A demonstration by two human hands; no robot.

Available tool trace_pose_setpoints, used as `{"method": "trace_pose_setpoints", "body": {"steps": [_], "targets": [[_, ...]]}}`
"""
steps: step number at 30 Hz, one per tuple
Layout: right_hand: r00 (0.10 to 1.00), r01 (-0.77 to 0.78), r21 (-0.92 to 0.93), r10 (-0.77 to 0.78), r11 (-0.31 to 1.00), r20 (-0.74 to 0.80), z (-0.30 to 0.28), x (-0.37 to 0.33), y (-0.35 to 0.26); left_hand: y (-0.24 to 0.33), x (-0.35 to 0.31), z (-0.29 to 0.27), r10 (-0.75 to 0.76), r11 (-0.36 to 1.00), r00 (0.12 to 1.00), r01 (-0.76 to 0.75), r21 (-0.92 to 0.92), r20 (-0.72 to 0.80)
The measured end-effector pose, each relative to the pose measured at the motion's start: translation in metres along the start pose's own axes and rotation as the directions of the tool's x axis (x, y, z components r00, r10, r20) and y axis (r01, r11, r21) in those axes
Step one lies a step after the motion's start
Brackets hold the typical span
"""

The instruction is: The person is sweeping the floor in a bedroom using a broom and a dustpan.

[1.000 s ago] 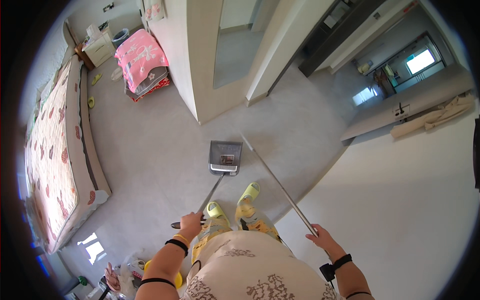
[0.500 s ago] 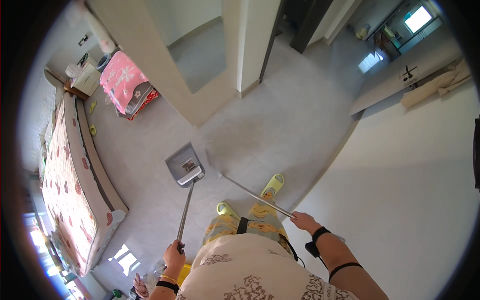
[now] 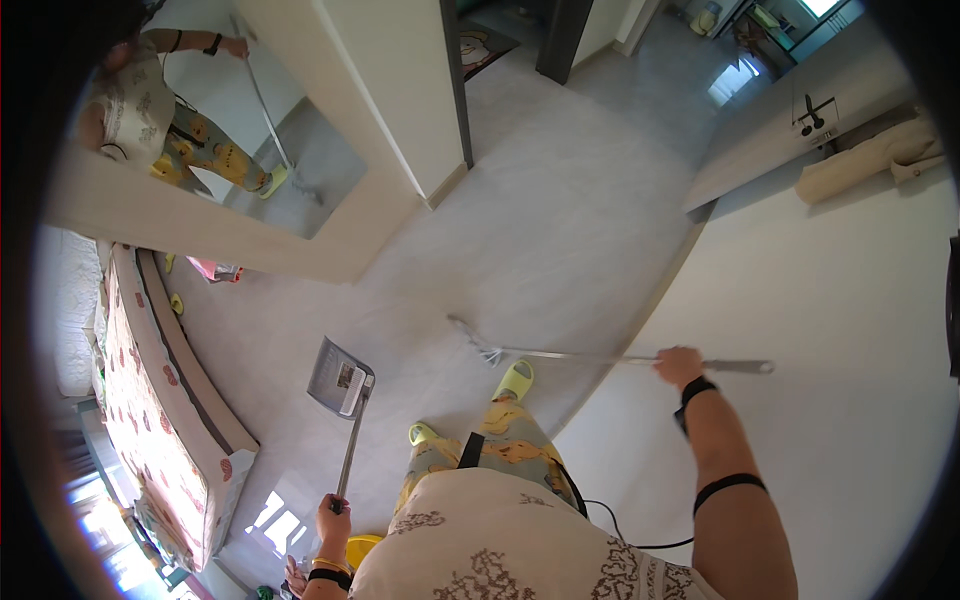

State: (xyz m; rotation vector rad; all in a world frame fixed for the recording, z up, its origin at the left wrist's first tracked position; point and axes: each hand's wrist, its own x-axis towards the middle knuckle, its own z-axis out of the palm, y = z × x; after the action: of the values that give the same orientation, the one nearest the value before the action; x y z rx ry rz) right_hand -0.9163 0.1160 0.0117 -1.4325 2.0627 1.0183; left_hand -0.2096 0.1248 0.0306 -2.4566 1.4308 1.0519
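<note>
My left hand [image 3: 333, 522] is closed round the handle end of a long-handled dustpan [image 3: 327, 381]. The grey pan rests on the floor ahead, left of my feet, with a piece showing print and a pale strip inside it. Out to the right, my right hand [image 3: 680, 366] grips the metal stick of a broom [image 3: 487, 350], whose top end sticks out past my fist. The broom's head, partly blurred, is at the floor just beyond my right slipper [image 3: 516, 380], to the right of the dustpan and apart from it.
A bed [image 3: 150, 400] with a patterned cover runs along the left. Ahead left stands a wall panel with a mirror [image 3: 300, 200] reflecting me. The white wall [image 3: 800, 450] rises close on my right. A dark-framed doorway shows a mat [image 3: 485, 52]; a yellow object [image 3: 362, 550] is beside my left hip.
My right hand has moved right and forward, swinging the broom head away from the dustpan. The dustpan has shifted slightly left. My view has turned, so my reflection shows in the mirror.
</note>
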Motion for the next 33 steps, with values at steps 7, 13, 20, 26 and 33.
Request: {"method": "trace_pose_setpoints", "body": {"steps": [7,13,20,26,33], "targets": [[0.981,-0.178,-0.2,0.159,0.963,-0.108,-0.132,0.073,0.106,0.065,-0.013,0.019,-0.054,0.991,0.996,0.062,-0.12,0.075],[0.96,-0.176,-0.245,0.11,0.954,-0.259,-0.197,0.134,0.131,0.072,-0.008,0.044,-0.013,0.974,0.991,0.043,-0.224,0.133],[0.921,-0.035,-0.154,-0.028,0.988,-0.389,-0.217,0.152,0.139,0.089,0.018,0.082,-0.053,0.971,0.989,0.084,-0.224,0.141],[0.954,0.233,0.05,-0.218,0.971,-0.205,-0.197,0.154,0.048,0.085,0.049,0.105,-0.127,0.91,0.97,0.197,-0.364,0.208],[0.815,0.578,0.229,-0.539,0.783,-0.213,-0.169,0.189,-0.162,0.172,0.029,0.085,-0.335,0.757,0.914,0.407,-0.511,0.231]]}}
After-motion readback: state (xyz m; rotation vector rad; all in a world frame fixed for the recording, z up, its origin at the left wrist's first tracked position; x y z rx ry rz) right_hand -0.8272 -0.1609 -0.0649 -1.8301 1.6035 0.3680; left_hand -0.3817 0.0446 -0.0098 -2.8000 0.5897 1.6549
